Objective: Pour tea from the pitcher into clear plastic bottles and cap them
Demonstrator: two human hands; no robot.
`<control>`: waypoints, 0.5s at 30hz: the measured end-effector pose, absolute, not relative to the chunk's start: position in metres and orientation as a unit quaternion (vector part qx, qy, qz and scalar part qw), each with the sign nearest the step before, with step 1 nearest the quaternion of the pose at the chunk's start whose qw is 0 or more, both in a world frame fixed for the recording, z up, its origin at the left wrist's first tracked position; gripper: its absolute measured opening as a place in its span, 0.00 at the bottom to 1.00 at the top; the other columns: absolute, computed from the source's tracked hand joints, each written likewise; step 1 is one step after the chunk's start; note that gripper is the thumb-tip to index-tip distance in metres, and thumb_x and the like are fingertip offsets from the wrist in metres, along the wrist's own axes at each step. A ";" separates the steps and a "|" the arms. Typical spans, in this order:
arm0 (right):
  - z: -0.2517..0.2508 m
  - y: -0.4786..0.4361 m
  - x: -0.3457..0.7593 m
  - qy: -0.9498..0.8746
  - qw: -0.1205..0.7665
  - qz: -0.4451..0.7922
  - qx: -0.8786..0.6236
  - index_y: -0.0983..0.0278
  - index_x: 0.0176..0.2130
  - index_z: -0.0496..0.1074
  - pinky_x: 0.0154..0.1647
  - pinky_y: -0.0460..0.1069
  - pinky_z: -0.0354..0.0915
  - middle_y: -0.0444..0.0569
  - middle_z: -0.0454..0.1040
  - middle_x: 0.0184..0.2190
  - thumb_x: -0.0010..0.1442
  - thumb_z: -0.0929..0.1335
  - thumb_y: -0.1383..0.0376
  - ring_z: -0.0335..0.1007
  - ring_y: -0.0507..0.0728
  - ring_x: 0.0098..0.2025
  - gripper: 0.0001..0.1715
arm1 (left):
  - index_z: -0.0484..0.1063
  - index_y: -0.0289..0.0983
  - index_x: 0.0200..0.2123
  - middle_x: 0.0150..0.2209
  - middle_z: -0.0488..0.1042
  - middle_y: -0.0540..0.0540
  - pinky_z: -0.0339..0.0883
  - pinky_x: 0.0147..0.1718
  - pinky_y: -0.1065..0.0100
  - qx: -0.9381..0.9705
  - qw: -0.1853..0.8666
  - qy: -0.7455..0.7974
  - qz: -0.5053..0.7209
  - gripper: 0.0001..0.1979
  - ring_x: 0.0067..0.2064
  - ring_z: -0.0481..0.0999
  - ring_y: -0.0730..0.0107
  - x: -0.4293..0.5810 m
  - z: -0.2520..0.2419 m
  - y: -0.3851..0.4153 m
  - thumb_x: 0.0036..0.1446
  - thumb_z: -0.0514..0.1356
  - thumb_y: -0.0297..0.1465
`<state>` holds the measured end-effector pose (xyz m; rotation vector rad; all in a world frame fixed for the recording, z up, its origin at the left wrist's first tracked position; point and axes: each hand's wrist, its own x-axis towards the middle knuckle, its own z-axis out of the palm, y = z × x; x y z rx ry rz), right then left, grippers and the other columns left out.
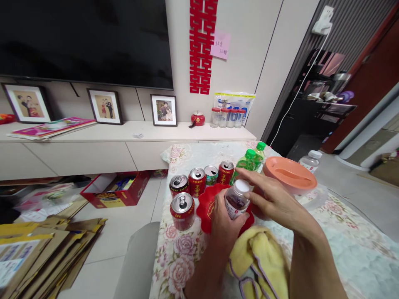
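Observation:
My left hand (222,222) is wrapped round a clear plastic bottle (232,207) with a white cap, dark contents and a white label. The bottle leans slightly over a red scalloped plate (204,209). Beside the cap is my right hand (276,201), its fingers stretched out and apart; some fingertips are close to the bottle, and I cannot tell whether they touch it. A yellow cloth (268,259) with purple edging lies just in front of the plate. Several drink cans, among them a red can (182,211), stand left of and behind the plate.
Green-capped bottles (247,162) stand behind my right hand, next to an orange bowl (289,174). Another white-capped bottle (310,161) is farther right. A floral cloth (183,265) covers the table. Left on the floor are a red box (116,193) and flattened cardboard (62,253).

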<state>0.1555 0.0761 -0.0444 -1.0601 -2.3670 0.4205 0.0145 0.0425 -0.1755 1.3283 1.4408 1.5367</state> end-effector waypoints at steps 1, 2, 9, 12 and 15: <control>-0.045 0.077 0.155 -0.868 0.259 0.154 -0.395 0.57 0.71 0.64 0.66 0.61 0.67 0.50 0.73 0.67 0.68 0.65 0.65 0.71 0.63 0.66 0.34 | 0.68 0.42 0.58 0.57 0.77 0.39 0.68 0.59 0.46 0.504 0.317 0.549 0.586 0.36 0.59 0.76 0.46 0.015 -0.176 0.043 0.42 0.71 0.26; -0.046 0.077 0.155 -0.863 0.265 0.152 -0.402 0.57 0.71 0.64 0.67 0.62 0.67 0.51 0.73 0.67 0.68 0.65 0.65 0.71 0.64 0.66 0.34 | 0.68 0.42 0.57 0.57 0.78 0.39 0.68 0.58 0.47 0.505 0.316 0.548 0.587 0.36 0.58 0.76 0.47 0.015 -0.176 0.043 0.43 0.71 0.26; -0.045 0.079 0.154 -0.855 0.271 0.173 -0.406 0.58 0.70 0.65 0.63 0.63 0.70 0.53 0.76 0.64 0.67 0.68 0.61 0.75 0.65 0.62 0.35 | 0.69 0.42 0.56 0.55 0.79 0.40 0.69 0.58 0.46 0.500 0.323 0.543 0.593 0.36 0.57 0.77 0.47 0.015 -0.175 0.043 0.42 0.72 0.26; -0.046 0.080 0.154 -0.852 0.285 0.168 -0.406 0.57 0.69 0.67 0.60 0.62 0.72 0.53 0.76 0.64 0.66 0.68 0.60 0.76 0.65 0.60 0.34 | 0.69 0.42 0.56 0.55 0.79 0.40 0.70 0.57 0.47 0.499 0.325 0.541 0.594 0.36 0.57 0.78 0.47 0.015 -0.174 0.043 0.42 0.72 0.26; -0.046 0.081 0.153 -0.846 0.292 0.157 -0.417 0.57 0.68 0.69 0.58 0.62 0.73 0.53 0.80 0.58 0.65 0.69 0.58 0.78 0.65 0.57 0.33 | 0.69 0.42 0.57 0.55 0.79 0.41 0.70 0.57 0.49 0.502 0.320 0.542 0.593 0.35 0.57 0.78 0.50 0.015 -0.175 0.042 0.43 0.71 0.26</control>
